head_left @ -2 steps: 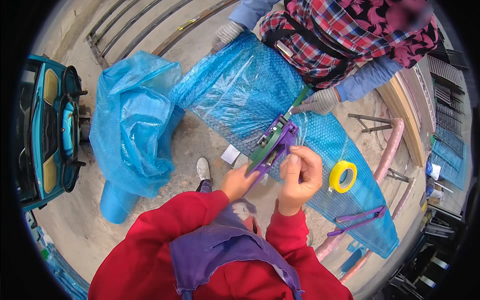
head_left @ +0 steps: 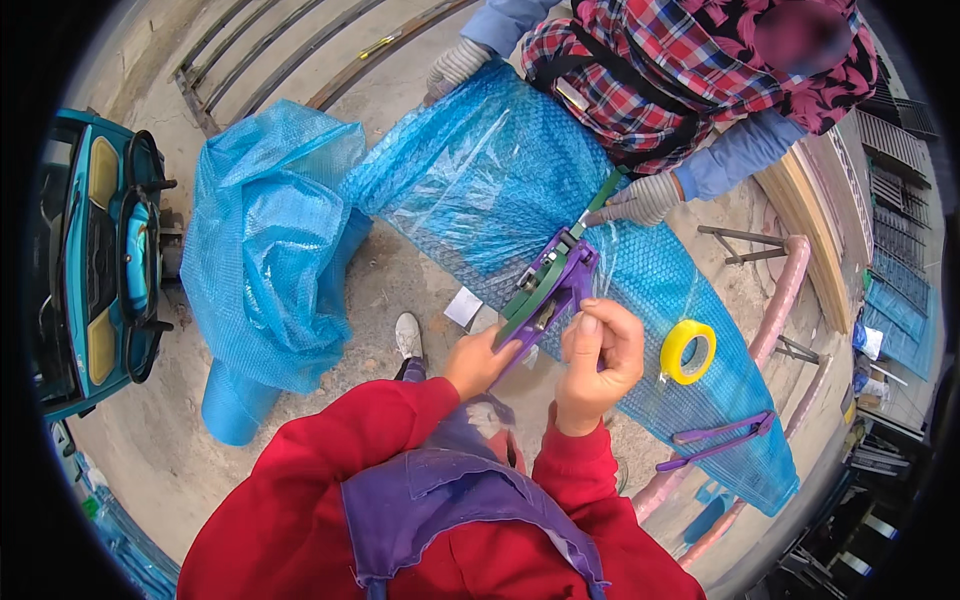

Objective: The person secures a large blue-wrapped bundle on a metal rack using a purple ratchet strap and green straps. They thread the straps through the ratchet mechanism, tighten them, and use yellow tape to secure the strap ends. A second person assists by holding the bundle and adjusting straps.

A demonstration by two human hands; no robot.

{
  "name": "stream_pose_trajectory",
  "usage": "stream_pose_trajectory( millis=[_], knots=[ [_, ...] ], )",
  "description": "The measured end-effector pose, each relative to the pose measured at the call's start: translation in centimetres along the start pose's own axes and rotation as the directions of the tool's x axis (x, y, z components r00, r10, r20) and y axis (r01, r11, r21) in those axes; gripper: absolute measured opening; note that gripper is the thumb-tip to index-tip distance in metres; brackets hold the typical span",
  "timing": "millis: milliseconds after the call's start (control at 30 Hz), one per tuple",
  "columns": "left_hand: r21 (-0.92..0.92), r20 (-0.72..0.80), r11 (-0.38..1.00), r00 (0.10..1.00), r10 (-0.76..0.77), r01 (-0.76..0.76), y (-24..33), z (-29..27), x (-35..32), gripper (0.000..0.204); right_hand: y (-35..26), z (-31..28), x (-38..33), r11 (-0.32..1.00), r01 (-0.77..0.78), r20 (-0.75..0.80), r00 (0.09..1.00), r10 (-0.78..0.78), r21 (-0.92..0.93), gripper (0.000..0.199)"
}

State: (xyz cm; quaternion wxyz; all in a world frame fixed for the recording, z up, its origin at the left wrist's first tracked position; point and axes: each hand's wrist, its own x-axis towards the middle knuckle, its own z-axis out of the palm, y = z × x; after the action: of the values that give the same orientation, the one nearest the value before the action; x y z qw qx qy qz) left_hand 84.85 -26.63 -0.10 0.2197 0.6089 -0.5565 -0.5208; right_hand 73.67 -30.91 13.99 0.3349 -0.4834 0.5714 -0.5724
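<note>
A long bundle wrapped in blue bubble film (head_left: pixel 470 170) lies slantwise before me, a green strap (head_left: pixel 603 195) across it. On that strap sits a purple and green hand strapping tool (head_left: pixel 548 290). My left hand (head_left: pixel 478 362) is closed around its near end, beside the green strip. My right hand (head_left: pixel 605 355) is curled shut next to the tool's purple lever; whatever lies inside the fingers is hidden. Across the bundle, a co-worker's gloved hand (head_left: pixel 645 202) touches the wrap by the strap, and the other gloved hand (head_left: pixel 458 68) rests at its far left end.
A yellow tape roll (head_left: pixel 687 352) and a purple long-handled tool (head_left: pixel 720 440) lie on the bundle's right part. Loose blue bubble film (head_left: pixel 270 250) is heaped at left, near a teal vehicle (head_left: pixel 100 260). A metal rack (head_left: pixel 280 50) stands far left; a pink-wrapped trestle (head_left: pixel 775 310) is at right.
The co-worker's head has dipped slightly toward me. Both my hands and the strapping tool stay in nearly the same place.
</note>
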Motion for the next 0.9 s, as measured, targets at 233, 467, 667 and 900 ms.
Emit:
stream_pose_trajectory(
  millis=[233,467,667,900],
  knots=[
    [-0.032,-0.053,0.998,0.997,0.055,-0.056,0.0,0.3,0.1,0.036,2.4,0.0,-2.2,0.891,0.448,0.222,0.878,-0.424,-0.068,0.026],
    [-0.038,-0.091,0.995,0.992,0.092,-0.096,-0.1,0.2,-0.5,0.031,2.4,0.9,-0.4,0.85,0.527,0.113,0.845,-0.522,-0.013,0.028],
    [-0.027,-0.055,0.998,0.997,0.047,-0.048,-0.6,0.5,-0.5,0.031,0.8,0.7,1.9,0.891,0.45,0.153,0.886,-0.438,-0.059,0.021],
    [-0.115,-0.05,0.992,0.998,0.041,-0.046,-1.2,0.7,-0.2,0.031,0.1,0.8,1.7,0.912,0.395,0.21,0.906,-0.367,-0.11,0.022]
  ],
)
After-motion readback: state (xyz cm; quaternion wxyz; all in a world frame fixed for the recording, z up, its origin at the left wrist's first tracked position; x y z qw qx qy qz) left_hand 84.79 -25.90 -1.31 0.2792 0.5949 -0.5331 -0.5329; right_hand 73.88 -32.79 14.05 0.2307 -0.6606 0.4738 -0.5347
